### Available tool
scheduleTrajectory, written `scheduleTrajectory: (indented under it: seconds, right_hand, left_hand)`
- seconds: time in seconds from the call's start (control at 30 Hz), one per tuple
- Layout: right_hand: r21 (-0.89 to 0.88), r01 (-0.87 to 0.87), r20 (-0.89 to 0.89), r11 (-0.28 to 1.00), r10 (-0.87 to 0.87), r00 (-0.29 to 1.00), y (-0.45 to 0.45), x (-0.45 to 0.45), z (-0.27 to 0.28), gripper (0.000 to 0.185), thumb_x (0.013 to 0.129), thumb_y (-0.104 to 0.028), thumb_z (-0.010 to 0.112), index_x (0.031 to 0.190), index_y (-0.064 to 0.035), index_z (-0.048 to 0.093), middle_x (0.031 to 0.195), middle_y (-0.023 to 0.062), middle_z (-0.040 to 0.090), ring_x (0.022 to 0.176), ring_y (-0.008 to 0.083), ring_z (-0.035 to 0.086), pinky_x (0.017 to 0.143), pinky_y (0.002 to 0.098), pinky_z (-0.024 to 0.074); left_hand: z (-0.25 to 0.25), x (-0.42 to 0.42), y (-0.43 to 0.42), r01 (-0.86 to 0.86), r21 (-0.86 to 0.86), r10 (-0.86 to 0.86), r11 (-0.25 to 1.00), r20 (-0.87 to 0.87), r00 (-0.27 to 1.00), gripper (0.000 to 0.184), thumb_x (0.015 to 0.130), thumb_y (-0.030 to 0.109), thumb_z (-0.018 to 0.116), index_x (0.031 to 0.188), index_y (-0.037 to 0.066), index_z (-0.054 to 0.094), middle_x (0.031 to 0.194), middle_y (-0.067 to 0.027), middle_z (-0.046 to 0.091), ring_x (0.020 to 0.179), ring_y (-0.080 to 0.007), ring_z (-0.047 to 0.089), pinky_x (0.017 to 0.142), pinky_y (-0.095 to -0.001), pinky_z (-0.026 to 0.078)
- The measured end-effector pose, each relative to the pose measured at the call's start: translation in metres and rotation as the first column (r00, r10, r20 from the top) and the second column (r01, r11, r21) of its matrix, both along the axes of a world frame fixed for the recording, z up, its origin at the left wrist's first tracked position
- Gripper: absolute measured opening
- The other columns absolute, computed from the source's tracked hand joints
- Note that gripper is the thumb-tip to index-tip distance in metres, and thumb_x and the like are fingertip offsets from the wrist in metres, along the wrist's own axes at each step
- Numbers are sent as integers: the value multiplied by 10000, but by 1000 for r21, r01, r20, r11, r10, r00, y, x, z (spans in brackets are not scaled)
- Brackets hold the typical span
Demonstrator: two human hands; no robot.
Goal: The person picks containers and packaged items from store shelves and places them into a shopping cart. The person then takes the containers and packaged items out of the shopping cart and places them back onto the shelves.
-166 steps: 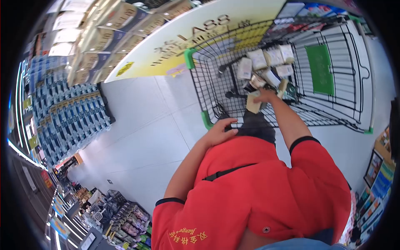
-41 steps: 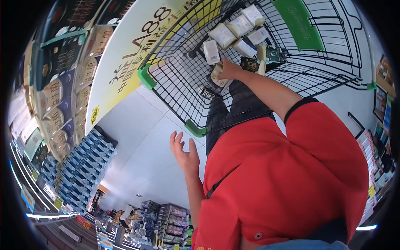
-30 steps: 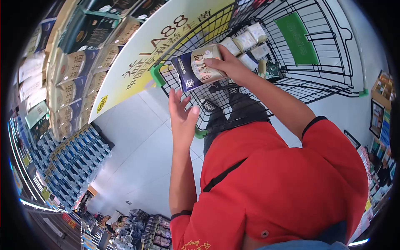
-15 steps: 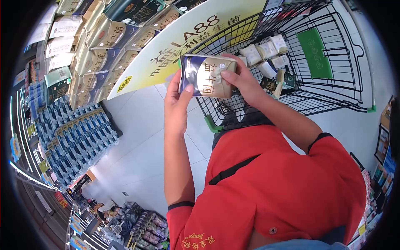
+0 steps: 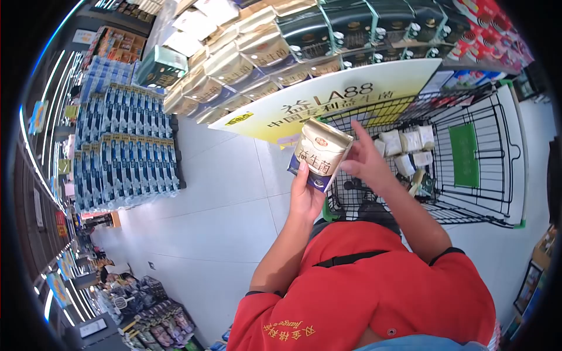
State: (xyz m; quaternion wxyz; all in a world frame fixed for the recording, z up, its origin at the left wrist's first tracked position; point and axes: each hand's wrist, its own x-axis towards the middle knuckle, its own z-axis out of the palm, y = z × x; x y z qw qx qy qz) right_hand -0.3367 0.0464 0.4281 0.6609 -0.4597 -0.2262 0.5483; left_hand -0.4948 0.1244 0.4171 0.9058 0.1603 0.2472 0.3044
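Note:
My left hand (image 5: 305, 202) grips a gold-and-navy packet (image 5: 319, 153) by its lower end, thumb across the front. The packet has a red oval logo and large Chinese lettering facing me. Beside its right edge is my right hand (image 5: 372, 164), with the index finger stretched out and the thumb apart from it. Whether the right thumb touches the packet's edge, I cannot tell. Just beyond both hands stands a wire shopping cart (image 5: 492, 202) with a green panel. Inside it lie several white packets (image 5: 411, 140) and a dark green pack (image 5: 426, 184).
A yellow-and-white sign (image 5: 351, 99) fronts a display of stacked gold packets (image 5: 231, 67) and dark green packs (image 5: 304, 35). To the left stands a pile of blue-and-white packs (image 5: 126, 152). Pale floor tiles (image 5: 225, 205) lie between.
My right hand has let go of the packet, and its fingers have spread. The packet has turned from sideways to nearly upright in my left hand. The view has shifted towards the display.

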Motion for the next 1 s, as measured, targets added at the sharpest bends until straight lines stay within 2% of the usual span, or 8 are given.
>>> scheduleTrajectory:
  seconds: [0.17,0.37,0.53,0.6,0.7,0.8,0.9,1.0]
  right_hand:
    - [-13,192,22,981,-192,981,24,-35,-5,978,744,-164,816,1474,-28,180,1411,138,393,1316,225,392,1085,372,348]
    - [248,131,287,960,-202,936,92,7,61,792,783,2,714,1408,-44,230,1287,125,472,1215,220,498,1016,357,450]
    - [286,-54,757,957,-191,625,221,51,126,704,801,-228,777,1306,8,348,1136,149,585,1072,191,588,920,329,502]
    - [325,-92,787,941,-215,579,288,69,118,593,779,-311,802,1117,27,450,921,122,622,827,161,632,724,294,523]
    - [271,-76,871,959,-211,444,350,74,123,612,718,-417,832,982,9,481,855,107,587,755,167,577,688,303,497]
    - [82,-97,968,992,-56,246,364,56,140,616,769,-303,814,1156,28,467,928,64,585,840,142,568,761,260,465]
    - [331,-232,922,915,-260,287,389,50,115,808,740,-361,815,1278,80,404,1101,198,608,1006,254,605,881,335,484]
    - [228,-197,922,954,-146,359,396,53,106,834,746,-355,806,1331,64,386,1170,228,600,1072,281,603,933,343,471]
  left_hand:
    - [-2,-10,3,26,240,15,970,-164,986,630,958,378,549,1443,60,304,1415,-134,442,1293,-235,455,1071,-404,389]
    - [-12,-54,4,77,326,28,942,-305,952,591,959,369,557,1418,79,323,1318,-106,477,1106,-217,524,928,-350,430]
    - [-30,-114,-4,206,283,2,937,-593,805,487,966,333,546,1357,73,413,1287,-96,507,1074,-189,537,901,-325,439]
    - [-34,-139,-7,169,274,35,947,-609,792,471,965,326,548,1344,72,429,1273,-92,517,1060,-182,541,889,-324,444]
    - [-37,-172,-13,91,263,108,961,-653,749,454,962,318,554,1325,68,446,1251,-87,531,1035,-172,546,868,-326,453]
    - [-39,-197,-18,14,248,165,969,-682,712,446,959,317,560,1311,65,454,1242,-86,537,1020,-168,549,859,-332,457]
    - [-43,-215,-23,-46,225,193,973,-692,696,436,956,316,566,1296,64,465,1236,-87,540,1013,-168,550,856,-335,457]
    - [-46,-226,-25,-73,219,209,973,-703,679,432,953,316,570,1287,60,472,1226,-87,546,1008,-168,551,851,-333,456]
